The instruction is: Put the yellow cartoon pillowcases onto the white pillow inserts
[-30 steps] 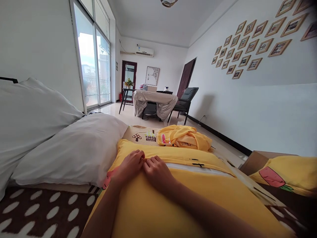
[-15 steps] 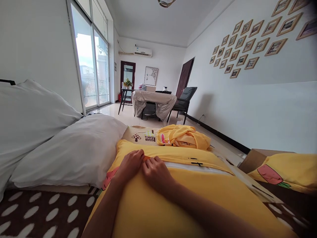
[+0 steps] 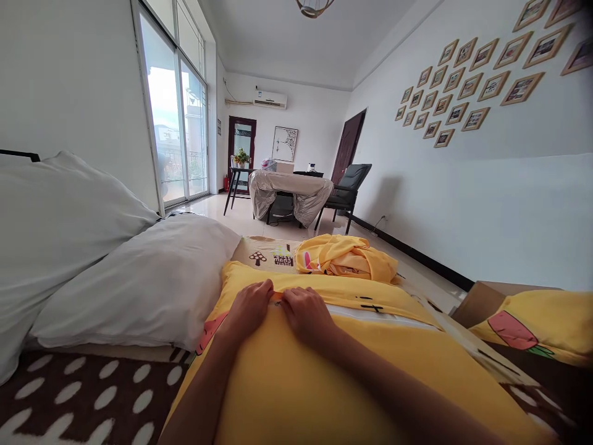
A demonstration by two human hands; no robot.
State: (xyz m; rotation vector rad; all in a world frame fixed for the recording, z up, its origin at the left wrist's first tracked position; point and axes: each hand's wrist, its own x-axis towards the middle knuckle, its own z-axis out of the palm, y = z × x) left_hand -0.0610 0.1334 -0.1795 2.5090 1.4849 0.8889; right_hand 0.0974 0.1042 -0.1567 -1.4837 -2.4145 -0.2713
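In front of me lies a yellow pillowcase (image 3: 333,377) with a white pillow (image 3: 380,316) inside, showing as a strip through the long slit. My left hand (image 3: 252,304) has its fingers closed on the edge at the slit's left end. Just beside it, my right hand (image 3: 303,311) pinches the same edge with curled fingers. Between the two hands shows a short orange stretch of the seam with a small dark piece, perhaps a zipper pull (image 3: 278,303). Both sets of fingertips are partly hidden by the knuckles.
White pillows (image 3: 139,278) lie at the left on a brown and beige patterned blanket (image 3: 92,395). A crumpled yellow cloth (image 3: 345,256) rests beyond the pillowcase. At right, another yellow printed cloth (image 3: 542,321) lies over a cardboard box (image 3: 486,296). A covered table (image 3: 291,182) and a black chair (image 3: 349,185) stand farther back.
My right hand has shifted slightly right along the slit, widening the gap between the hands, where the small dark piece now shows. The whole view has moved a little.
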